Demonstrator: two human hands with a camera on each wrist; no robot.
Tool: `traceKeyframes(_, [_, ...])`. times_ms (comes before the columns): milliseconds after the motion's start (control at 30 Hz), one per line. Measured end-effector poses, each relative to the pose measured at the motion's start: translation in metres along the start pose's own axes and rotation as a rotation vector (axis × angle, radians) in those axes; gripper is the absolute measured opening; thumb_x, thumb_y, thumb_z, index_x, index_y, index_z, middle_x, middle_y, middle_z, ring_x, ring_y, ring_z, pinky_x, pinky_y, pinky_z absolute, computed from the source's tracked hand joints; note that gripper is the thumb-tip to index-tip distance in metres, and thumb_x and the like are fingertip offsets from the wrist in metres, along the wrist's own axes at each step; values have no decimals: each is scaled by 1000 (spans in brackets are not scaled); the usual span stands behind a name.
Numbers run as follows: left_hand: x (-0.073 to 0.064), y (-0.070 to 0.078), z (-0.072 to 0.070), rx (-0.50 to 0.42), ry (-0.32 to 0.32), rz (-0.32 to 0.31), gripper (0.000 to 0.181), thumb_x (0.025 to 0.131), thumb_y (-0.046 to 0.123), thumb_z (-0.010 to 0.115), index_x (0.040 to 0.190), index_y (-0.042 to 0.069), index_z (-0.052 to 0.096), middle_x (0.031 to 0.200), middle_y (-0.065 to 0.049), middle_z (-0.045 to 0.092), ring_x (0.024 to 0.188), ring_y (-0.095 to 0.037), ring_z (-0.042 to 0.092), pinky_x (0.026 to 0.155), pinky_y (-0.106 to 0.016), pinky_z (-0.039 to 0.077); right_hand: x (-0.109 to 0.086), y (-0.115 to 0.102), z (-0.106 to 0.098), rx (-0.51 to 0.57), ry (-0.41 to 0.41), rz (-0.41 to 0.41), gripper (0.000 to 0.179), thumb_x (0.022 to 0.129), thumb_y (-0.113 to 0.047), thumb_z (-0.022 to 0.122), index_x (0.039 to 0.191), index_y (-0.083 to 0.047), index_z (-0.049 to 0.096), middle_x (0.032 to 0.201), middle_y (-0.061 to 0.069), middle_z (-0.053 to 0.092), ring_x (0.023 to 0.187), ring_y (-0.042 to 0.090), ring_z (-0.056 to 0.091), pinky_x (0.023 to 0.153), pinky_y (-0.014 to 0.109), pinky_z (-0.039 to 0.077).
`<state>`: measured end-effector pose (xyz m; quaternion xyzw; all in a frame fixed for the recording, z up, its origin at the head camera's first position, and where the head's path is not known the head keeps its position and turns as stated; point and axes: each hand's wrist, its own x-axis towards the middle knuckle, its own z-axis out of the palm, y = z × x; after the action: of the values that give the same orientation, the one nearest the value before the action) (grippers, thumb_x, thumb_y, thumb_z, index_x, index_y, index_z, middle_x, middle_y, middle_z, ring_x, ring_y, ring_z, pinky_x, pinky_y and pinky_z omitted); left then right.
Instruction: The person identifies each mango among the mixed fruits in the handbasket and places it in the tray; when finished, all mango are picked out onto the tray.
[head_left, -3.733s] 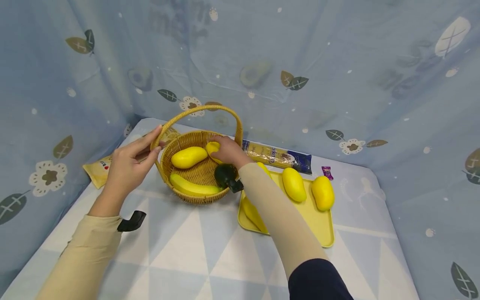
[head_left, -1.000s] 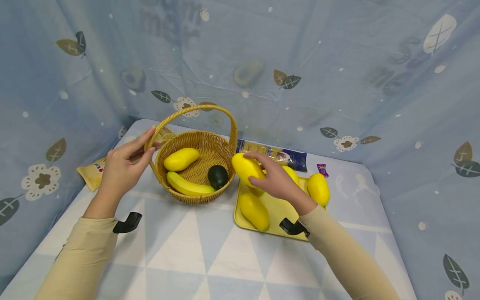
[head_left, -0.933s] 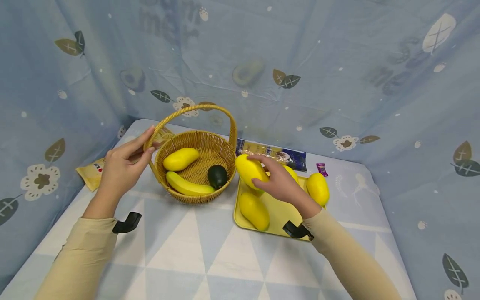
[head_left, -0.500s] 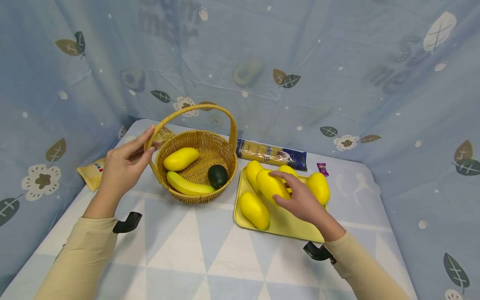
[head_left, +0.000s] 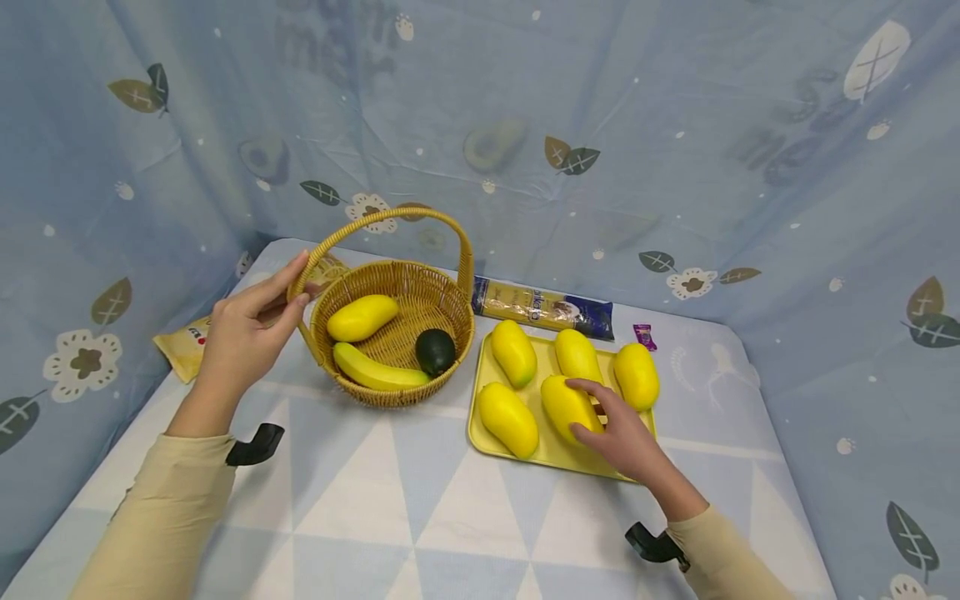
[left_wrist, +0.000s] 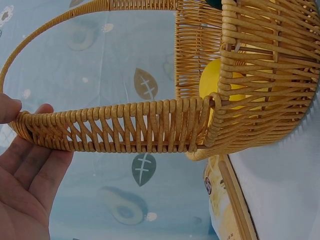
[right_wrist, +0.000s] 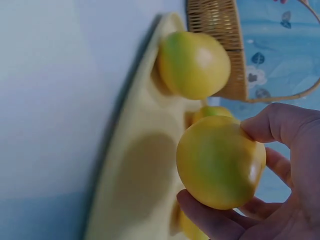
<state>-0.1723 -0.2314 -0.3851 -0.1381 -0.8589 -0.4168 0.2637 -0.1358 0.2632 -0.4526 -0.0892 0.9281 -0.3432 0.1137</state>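
Note:
My left hand [head_left: 247, 337] grips the handle [left_wrist: 125, 125] of a round wicker basket [head_left: 397, 400] by its left side, thumb on one face and fingers on the other. In the basket lie a yellow mango [head_left: 363, 318], a banana [head_left: 378, 369] and a dark green avocado-like fruit [head_left: 435, 352]. My right hand [head_left: 622, 437] holds another mango [right_wrist: 220, 162] between thumb and fingers, low over the yellow tray [head_left: 551, 457]; its shadow falls on the tray in the right wrist view. Several more mangoes [head_left: 508, 421] rest on that tray, around the held one.
Behind the tray lies a long blue and gold noodle packet [head_left: 543, 308], with a small purple candy [head_left: 644, 337] to its right. A yellow snack bag [head_left: 183, 348] is left of the basket, partly behind my left hand. Patterned blue curtains [head_left: 480, 108] enclose the table.
My right hand has taken a mango out of the basket and carried it right and toward me, over the tray's near middle. My left hand stays on the handle.

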Motion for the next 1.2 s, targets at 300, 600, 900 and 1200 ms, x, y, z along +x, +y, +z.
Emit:
traceKeyframes(300, [0,0,2,-15,1,3,67,94,-5,68,148,32,54,113,-12,75,103,16,60,86,-4,48,-5,16,13,10,-38,62,65,94,-30,75,152,-27,46,154,12,46,125,38,57,104,56,50])
traceKeyframes(600, [0,0,1,-27,8,1,68,94,-7,68,147,32,54,114,-13,75,103,15,61,86,-5,48,-7,17,9,16,-44,128,67,95,-34,73,155,-30,42,154,14,45,128,42,55,103,56,51])
traceKeyframes(900, [1,0,1,-24,6,7,68,93,-7,68,147,32,54,114,-13,75,103,15,61,86,-5,48,-9,18,9,35,-39,120,66,96,-31,73,155,-27,42,153,15,46,127,41,55,102,54,52])
traceKeyframes(1200, [1,0,1,-21,6,7,68,94,-7,68,147,33,54,115,-12,74,103,15,61,86,-5,48,-9,20,8,49,-38,130,66,97,-33,71,155,-27,42,154,14,46,127,39,55,102,52,53])
